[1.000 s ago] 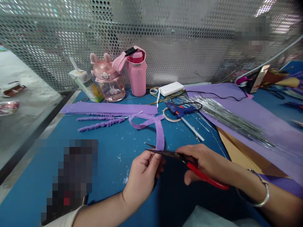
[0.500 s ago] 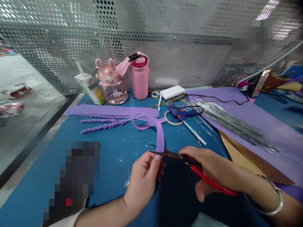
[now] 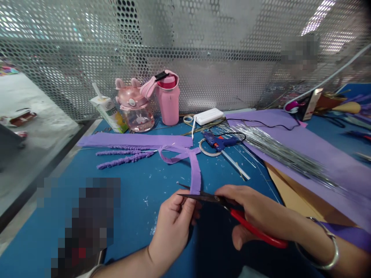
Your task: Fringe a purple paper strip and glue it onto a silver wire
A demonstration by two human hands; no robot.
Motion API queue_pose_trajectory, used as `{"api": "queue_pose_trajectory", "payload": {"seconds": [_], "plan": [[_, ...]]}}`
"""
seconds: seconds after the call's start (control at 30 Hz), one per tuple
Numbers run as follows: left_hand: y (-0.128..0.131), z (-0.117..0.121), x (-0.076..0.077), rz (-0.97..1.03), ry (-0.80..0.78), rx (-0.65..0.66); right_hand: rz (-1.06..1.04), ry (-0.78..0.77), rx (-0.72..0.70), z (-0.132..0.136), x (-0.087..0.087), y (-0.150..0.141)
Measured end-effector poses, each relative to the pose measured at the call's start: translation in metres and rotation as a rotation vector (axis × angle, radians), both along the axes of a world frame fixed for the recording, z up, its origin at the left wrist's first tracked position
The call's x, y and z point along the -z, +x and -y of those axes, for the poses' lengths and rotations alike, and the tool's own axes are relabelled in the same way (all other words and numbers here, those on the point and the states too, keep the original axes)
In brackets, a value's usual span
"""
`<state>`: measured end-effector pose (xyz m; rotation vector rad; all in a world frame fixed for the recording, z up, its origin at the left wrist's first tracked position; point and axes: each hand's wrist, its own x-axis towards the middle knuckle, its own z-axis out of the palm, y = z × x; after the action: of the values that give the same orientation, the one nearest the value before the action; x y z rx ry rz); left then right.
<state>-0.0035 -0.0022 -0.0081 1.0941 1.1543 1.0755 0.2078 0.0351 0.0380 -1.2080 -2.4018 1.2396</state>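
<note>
My left hand (image 3: 171,226) is closed, thumb and fingers pinching the near end of a narrow purple strip (image 3: 195,173), apparently crepe paper. The strip runs away from me and curls into a loop on the blue table. Red-handled scissors (image 3: 246,224) are in my right hand (image 3: 257,202). Their dark blades are parted, one on each side of the strip, just beyond my left fingertips. Two fuzzy purple stems (image 3: 124,159) lie to the left of the loop, below a stack of flat purple strips (image 3: 139,140).
A blue glue gun (image 3: 217,142) rests by a tape roll, with a white power bank (image 3: 209,116) behind. Thin wires (image 3: 284,148) lie on purple sheets at right. A drink carton (image 3: 108,114) and two pink bottles (image 3: 168,102) stand before the perforated metal panel. A blurred dark object (image 3: 95,216) lies at left.
The scissor blades have moved slightly left, reaching farther across the strip, and their tips are a little wider apart. My left hand keeps its pinch. The view has shifted slightly.
</note>
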Motion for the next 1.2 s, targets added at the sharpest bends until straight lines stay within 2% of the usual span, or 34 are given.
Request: {"api": "queue_pose_trajectory", "payload": {"seconds": [0.3, 0.9, 1.2], "plan": [[0.0003, -0.0013, 0.0012, 0.038, -0.006, -0.01, 0.019, -0.072, -0.03, -0.0022, -0.0051, 0.0056], [-0.0012, -0.0011, 0.0001, 0.038, -0.008, 0.02, 0.073, 0.032, -0.019, -0.0029, -0.0006, 0.0017], [-0.0006, -0.0012, 0.0018, 0.013, -0.01, 0.002, 0.049, 0.007, 0.001, -0.0029, -0.0021, -0.0005]]}}
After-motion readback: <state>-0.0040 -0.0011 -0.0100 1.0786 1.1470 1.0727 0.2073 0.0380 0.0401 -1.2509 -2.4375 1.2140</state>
